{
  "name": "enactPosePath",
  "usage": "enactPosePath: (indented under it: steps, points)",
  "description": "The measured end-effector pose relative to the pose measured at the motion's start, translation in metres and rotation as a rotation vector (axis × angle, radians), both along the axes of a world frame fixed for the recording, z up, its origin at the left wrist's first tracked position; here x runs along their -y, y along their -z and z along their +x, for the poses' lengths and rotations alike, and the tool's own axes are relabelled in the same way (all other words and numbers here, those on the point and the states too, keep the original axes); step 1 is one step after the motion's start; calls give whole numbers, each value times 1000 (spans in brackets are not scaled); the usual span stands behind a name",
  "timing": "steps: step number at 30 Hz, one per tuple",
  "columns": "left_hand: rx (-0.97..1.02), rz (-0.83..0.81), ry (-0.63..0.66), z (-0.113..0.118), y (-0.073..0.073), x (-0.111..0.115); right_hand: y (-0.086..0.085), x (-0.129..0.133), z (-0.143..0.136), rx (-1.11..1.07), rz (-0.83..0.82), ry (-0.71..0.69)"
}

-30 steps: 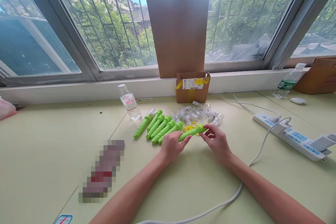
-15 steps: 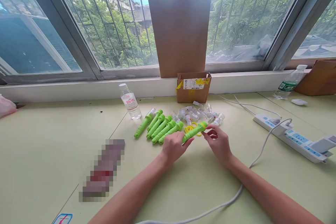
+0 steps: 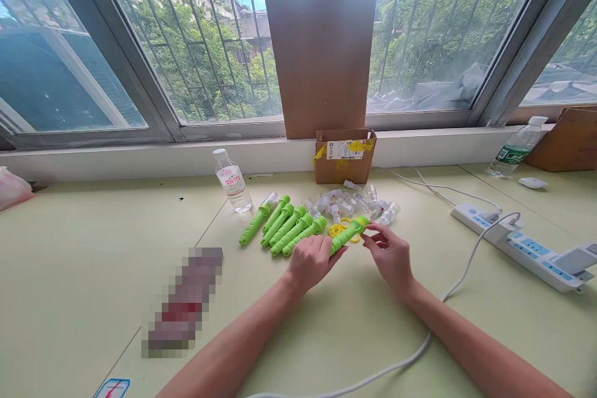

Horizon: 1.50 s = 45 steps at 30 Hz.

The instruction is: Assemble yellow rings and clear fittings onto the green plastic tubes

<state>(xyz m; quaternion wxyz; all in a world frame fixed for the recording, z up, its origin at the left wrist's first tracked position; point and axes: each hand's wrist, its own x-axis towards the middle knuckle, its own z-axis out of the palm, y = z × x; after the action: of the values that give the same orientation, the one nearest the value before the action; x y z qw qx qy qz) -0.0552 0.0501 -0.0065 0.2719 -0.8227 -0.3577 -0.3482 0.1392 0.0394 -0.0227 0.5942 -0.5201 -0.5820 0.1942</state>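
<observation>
My left hand (image 3: pixel 311 261) is closed around the lower part of a green plastic handle (image 3: pixel 345 237) with a twisted grip. The handle tilts up to the right, and its threaded end looks yellowish, as if a yellow ring sits there. At that end, my right hand (image 3: pixel 388 255) pinches with thumb and fingertips. More green handles (image 3: pixel 283 224) lie side by side to the left, the outermost with a clear piece at its tip. Just behind the held handle are loose yellow rings (image 3: pixel 334 230), partly covered by it. Beyond them lies a pile of small clear plastic bottles (image 3: pixel 345 204).
A water bottle (image 3: pixel 233 181) stands behind the handles, and a small cardboard box (image 3: pixel 344 168) is against the sill. At right are a power strip (image 3: pixel 522 242), a white cable (image 3: pixel 459 283) passing under my right forearm, and another bottle (image 3: pixel 515 148). A pixelated object (image 3: pixel 184 305) lies at left.
Both hands stay at almost the same place with the green handle between them. The right fingers shift slightly at its threaded end; the view moves a little.
</observation>
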Motion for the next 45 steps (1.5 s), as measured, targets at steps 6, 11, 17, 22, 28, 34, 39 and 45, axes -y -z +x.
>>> enactPosePath:
  steps: [6,11,17,22,28,34,39,45]
  points:
    - [110,-119,-10,1,4,5,1,-1,-2,4,16,-12]
    - [301,-332,15,4,7,6,-2,-2,-1,32,17,-45]
    - [456,-622,-8,5,5,6,-5,-2,-1,52,-7,-79]
    - [608,-806,26,7,-1,5,-7,-2,-1,63,-17,-102]
    - [787,-1066,32,9,-11,5,-5,-3,-1,69,3,-99]
    - [965,-1455,101,5,-11,0,-4,-3,0,74,4,-124]
    - [1054,-1585,115,0,-9,-6,-6,-2,-1,119,6,-172]
    - [851,-1531,120,-1,-12,-4,-5,0,-1,180,97,-77]
